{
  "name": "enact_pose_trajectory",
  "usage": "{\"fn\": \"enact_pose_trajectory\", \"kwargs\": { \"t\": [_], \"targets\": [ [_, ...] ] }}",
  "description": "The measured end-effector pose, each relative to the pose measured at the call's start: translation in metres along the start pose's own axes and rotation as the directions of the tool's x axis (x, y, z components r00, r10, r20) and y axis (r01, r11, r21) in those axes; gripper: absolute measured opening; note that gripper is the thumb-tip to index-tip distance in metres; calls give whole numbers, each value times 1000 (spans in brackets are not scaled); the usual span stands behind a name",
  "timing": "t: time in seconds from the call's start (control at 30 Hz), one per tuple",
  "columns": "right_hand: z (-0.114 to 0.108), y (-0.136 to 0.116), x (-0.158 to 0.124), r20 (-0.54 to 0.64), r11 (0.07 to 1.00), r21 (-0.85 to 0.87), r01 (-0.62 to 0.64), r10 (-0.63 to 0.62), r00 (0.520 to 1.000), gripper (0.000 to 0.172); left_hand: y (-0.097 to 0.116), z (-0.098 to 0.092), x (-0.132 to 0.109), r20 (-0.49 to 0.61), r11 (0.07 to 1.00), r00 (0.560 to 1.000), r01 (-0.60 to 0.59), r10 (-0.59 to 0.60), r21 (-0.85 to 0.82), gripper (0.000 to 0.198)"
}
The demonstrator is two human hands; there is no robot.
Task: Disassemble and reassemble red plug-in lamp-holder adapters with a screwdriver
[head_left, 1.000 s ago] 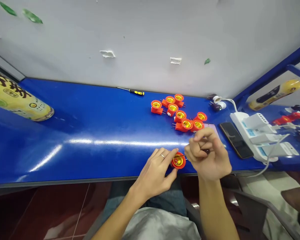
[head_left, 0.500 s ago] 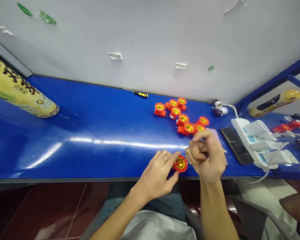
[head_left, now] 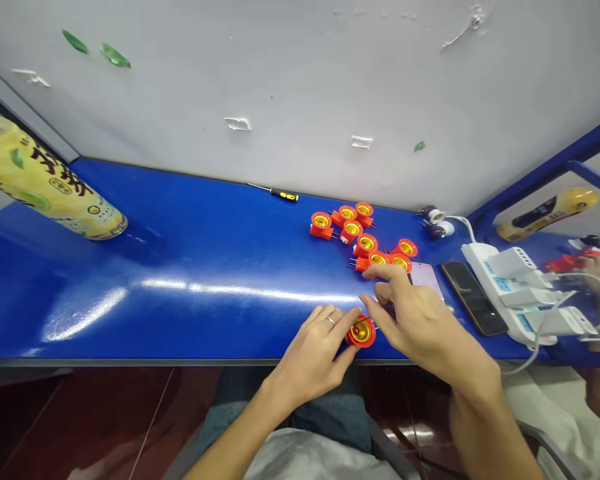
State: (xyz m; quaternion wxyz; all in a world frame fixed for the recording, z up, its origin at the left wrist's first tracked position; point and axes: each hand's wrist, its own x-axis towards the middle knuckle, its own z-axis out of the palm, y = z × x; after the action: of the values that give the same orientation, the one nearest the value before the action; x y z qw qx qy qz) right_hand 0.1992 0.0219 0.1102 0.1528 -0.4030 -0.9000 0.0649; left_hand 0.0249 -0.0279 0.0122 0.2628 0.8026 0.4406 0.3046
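a scuffed pale wall [head_left: 300, 80] stands behind a glossy blue table [head_left: 190, 233], with a dark phone [head_left: 473, 298] lying on the right part of it. left of the phone, close to the table's near edge, is the red lamp socket [head_left: 362, 335] i am working on, its gold mouth facing up. my left hand [head_left: 314, 350] is closed on it, fingers and thumb on either side. my right hand [head_left: 420, 320] is between that socket and the phone, its thumb and forefinger spread apart; a thin dark tool [head_left: 364, 321] lies over the gold mouth, but my fingers hide most of it, and i can't tell how firmly they grip. to the left of the phone and further back sits a loose cluster of red sockets [head_left: 351, 231], with a black-and-yellow screwdriver [head_left: 285, 195] well beyond them by the wall. a pale pink flat thing [head_left: 427, 277] is just left of the phone. right beside the phone's other side is a white power strip [head_left: 485, 258] with chargers [head_left: 515, 262] on it. well right of the phone, another person's hand [head_left: 599, 272] is near some red pieces. far left of the phone leans a yellow bottle [head_left: 65, 187].
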Motion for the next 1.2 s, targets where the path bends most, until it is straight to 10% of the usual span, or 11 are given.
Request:
{"fn": "enact_pose_trajectory", "kwargs": {
  "t": [0.27, 0.83, 1.1, 1.2],
  "targets": [
    [-11, 5, -3, 81, 976, -99, 195, -187, 979, 29, 0, 0, 0, -24, 1000, 1000, -6, 6, -10, 46],
    [-7, 4, -4, -104, 964, -267, 22, -52, 993, 16, 0, 0, -1, -24, 1000, 1000, 9, -9, -4, 48],
    [-11, 6, -13, 91, 996, 23, 87, -88, 992, 25, 0, 1, -2, -40, 1000, 999, -9, 8, -11, 47],
    [-5, 6, -12, -28, 994, -97, 41, -44, 999, 23, 0, 1, -2, -47, 1000, 999, -2, 2, -8, 48]
  ]
}}
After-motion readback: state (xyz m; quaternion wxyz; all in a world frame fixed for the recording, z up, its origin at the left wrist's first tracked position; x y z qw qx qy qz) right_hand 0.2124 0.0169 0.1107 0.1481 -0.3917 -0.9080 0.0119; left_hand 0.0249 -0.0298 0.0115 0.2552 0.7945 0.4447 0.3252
